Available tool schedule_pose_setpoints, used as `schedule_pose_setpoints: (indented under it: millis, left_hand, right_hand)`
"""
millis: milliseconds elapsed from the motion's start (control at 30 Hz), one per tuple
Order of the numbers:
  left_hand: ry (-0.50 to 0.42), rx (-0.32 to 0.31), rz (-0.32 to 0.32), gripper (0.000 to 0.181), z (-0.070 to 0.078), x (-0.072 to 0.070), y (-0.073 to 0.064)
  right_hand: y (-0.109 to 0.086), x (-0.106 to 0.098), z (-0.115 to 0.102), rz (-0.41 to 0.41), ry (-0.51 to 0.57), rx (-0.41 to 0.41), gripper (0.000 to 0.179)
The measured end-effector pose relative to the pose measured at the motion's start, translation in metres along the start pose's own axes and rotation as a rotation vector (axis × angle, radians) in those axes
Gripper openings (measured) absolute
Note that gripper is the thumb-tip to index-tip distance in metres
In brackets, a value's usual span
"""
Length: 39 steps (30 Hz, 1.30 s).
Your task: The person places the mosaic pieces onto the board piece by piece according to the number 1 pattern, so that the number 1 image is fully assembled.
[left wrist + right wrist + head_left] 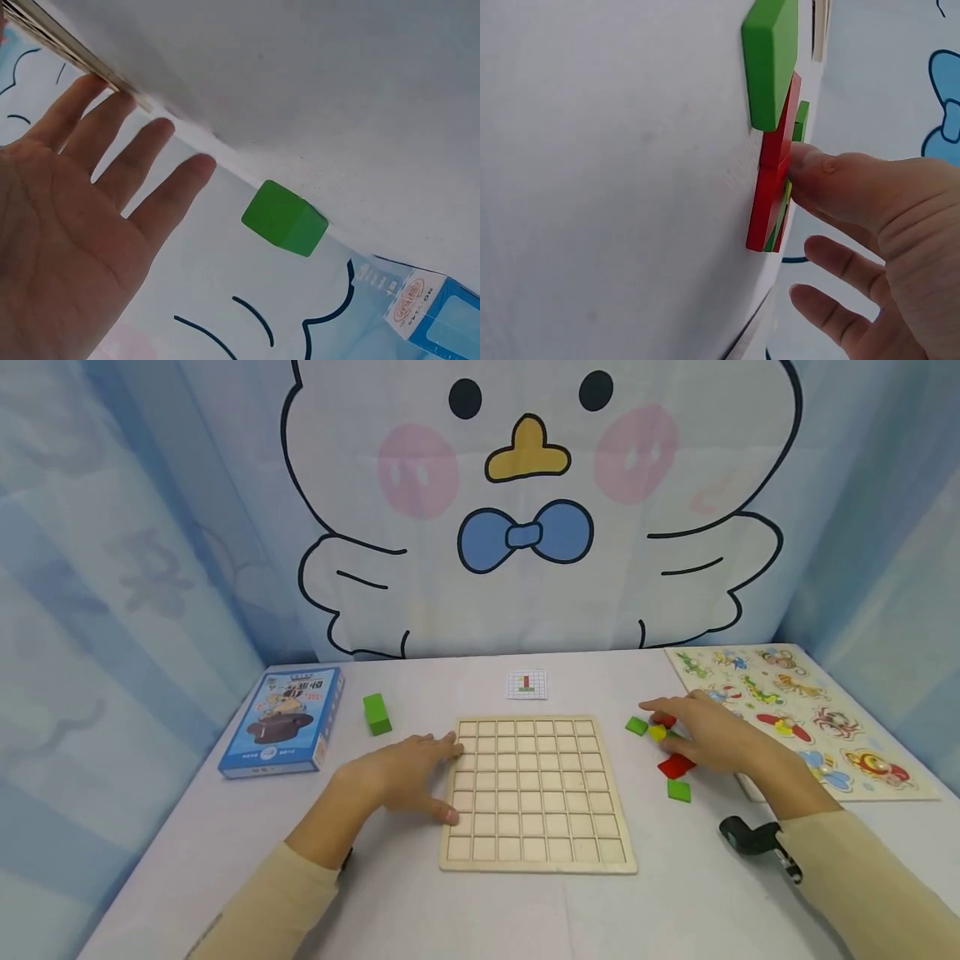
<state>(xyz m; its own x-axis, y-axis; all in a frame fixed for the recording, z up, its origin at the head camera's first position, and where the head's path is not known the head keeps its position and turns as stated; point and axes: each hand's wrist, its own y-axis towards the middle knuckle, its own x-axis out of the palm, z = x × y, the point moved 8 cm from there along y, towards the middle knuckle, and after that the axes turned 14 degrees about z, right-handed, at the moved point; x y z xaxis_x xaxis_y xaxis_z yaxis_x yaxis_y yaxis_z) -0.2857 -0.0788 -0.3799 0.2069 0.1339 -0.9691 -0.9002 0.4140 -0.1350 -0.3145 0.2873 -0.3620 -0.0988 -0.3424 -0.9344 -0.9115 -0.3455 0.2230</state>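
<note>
My left hand (pixel 408 772) lies along the left edge of a wooden grid board (pixel 536 793), its thumb and fingertips at the frame. In the left wrist view its fingers (pixel 150 154) are straight and spread. My right hand (pixel 708 731) reaches over a loose group of small tiles to the right of the board. Its thumb is close to a yellow tile (pixel 657 732), with the index finger stretched out beyond. Around them lie red tiles (pixel 677 766) and green tiles (pixel 678 791); the hand partly covers some. In the right wrist view the thumb (pixel 825 176) overlaps the tiles.
A small grid card (pixel 527 685) with a coloured pattern lies behind the board. A green block (pixel 377 714) and a blue box (pixel 285 718) stand at the left. An animal picture board (pixel 787 693) lies at the right, partly under my right forearm. A printed curtain hangs behind.
</note>
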Motion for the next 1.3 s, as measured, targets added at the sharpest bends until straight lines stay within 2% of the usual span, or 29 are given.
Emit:
schedule_pose_setpoints:
  millis: [267,533,700,833,1067,1300]
  left_hand:
    - [-0.034,-0.055,-0.021,0.104,0.001,0.001,0.003]
    - [-0.052,-0.042,-0.020,0.104,0.004,0.002,0.008]
    - [-0.050,-0.053,-0.022,0.103,-0.001,0.004,0.004]
    - [-0.043,-0.045,-0.014,0.104,-0.003,0.005,0.005]
    - [-0.036,-0.034,-0.019,0.106,-0.004,0.003,0.006]
    - [-0.046,-0.044,-0.032,0.105,-0.004,0.006,0.003]
  right_hand:
    - [0.001,-0.002,0.004,0.005,-0.001,0.007,0.045]
    - [0.001,-0.005,0.005,0.006,-0.009,-0.012,0.040]
    - [0.004,0.003,0.004,-0.040,0.033,-0.007,0.034]
    - [0.007,0.004,0.007,-0.064,0.017,0.018,0.033]
    - [0.012,0.003,0.003,-0.056,-0.017,-0.018,0.029]
    - [0.008,0.002,0.002,-0.047,-0.024,-0.008,0.013]
